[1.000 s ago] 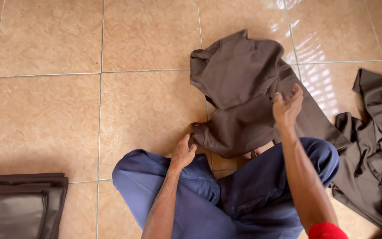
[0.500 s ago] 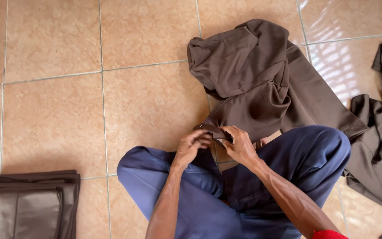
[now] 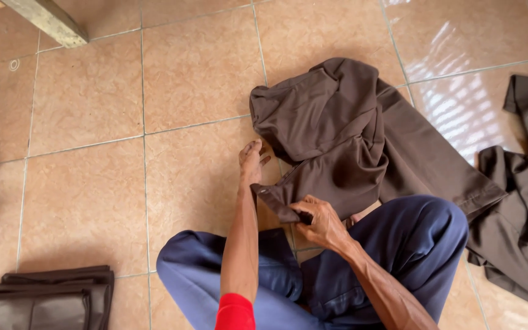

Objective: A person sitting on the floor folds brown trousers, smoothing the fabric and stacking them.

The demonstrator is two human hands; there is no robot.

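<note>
Brown trousers (image 3: 337,134), one pair, left hand (image 3: 252,162), right hand (image 3: 319,220) pinching

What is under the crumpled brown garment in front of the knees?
The brown garment lies on the tiled floor. The right hand pinches its near edge; the left hand rests beside it. Anything beneath is covered.
</note>
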